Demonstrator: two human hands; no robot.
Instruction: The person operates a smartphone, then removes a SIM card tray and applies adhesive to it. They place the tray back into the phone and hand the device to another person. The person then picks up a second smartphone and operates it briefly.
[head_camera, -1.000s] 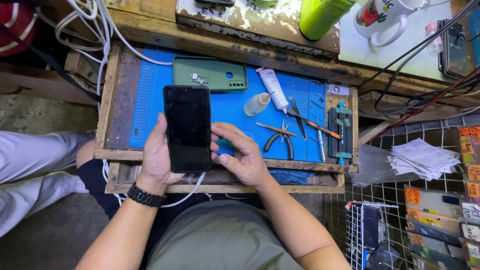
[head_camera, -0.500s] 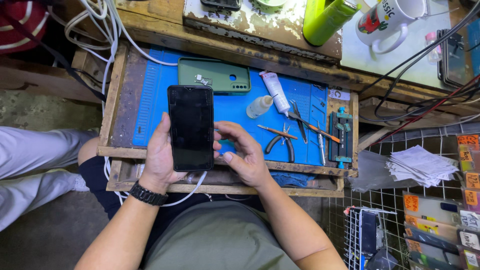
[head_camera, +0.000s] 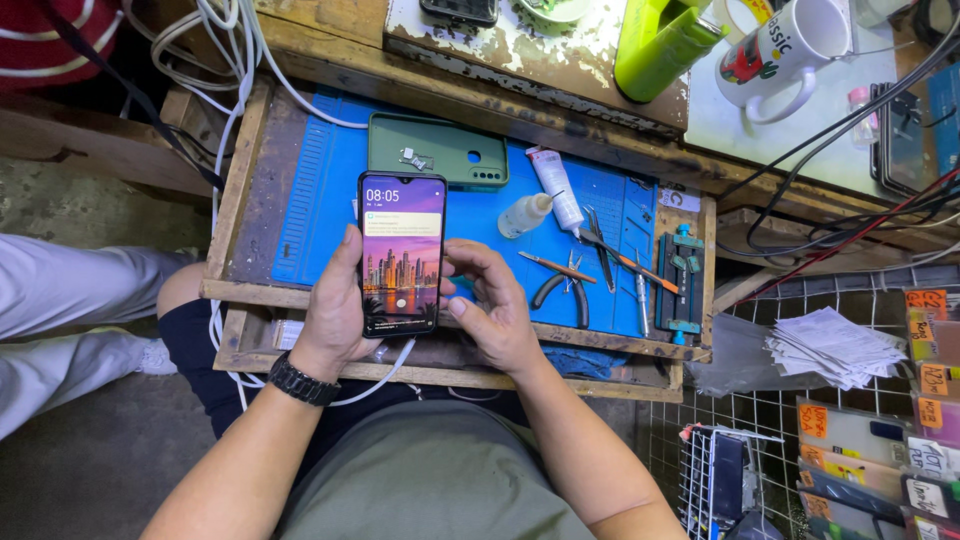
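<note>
Holding a phone (head_camera: 402, 254) upright over the near edge of the table (head_camera: 250, 180), screen lit and facing up toward the head, presumably so the display can be read.

- Left hand (head_camera: 335, 310): grip wrapped round the phone's left edge and back, thumb lying along the side, fingers hidden behind the body; clamped on the phone. Black watch (head_camera: 300, 380) on the wrist.
- Right hand (head_camera: 490, 310): grip half curled, fingertips just beside the phone's right edge, near its side buttons; holds nothing of its own, and whether it presses the edge cannot be told.
- White cable (head_camera: 395, 365): runs from under the phone's lower end toward the lap, probably a charging lead.
- Blue mat (head_camera: 320, 190): covers the table, likely to keep small parts from rolling off.
- Green phone case (head_camera: 435, 150): lies flat on the mat beyond the phone, inside up, a few small parts resting in it.
- White tube (head_camera: 553, 185) and small bottle (head_camera: 524, 214): side by side to the right of the case.
- Pliers (head_camera: 560, 290), tweezers and screwdrivers (head_camera: 610, 255): spread to the right, within reach of the right hand.
- Mug (head_camera: 785, 50) and green holder (head_camera: 665, 40): on the far shelf, well apart.
- Stack of papers (head_camera: 835, 345): on the wire rack at right.
</note>
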